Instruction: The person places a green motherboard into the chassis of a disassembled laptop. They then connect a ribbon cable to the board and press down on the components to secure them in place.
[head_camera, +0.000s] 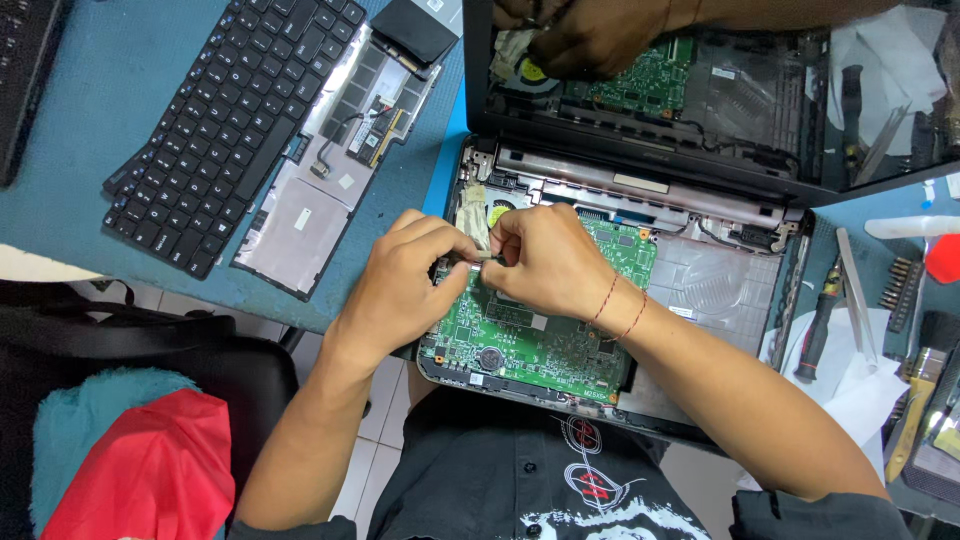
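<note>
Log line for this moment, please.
left hand: pinching at circuit board | right hand: same spot | laptop: opened | keyboard: aside

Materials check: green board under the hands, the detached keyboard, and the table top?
Green board: looks like glossy laminate circuit board with small soldered metal parts and a round coin cell. Detached keyboard: matte black plastic keys; the upper case lying beside it shows a dull silvery, foil-like underside. Table top: matte blue, likely a rubbery mat, though that is uncertain. Both hands pinch something small over the board.
</note>
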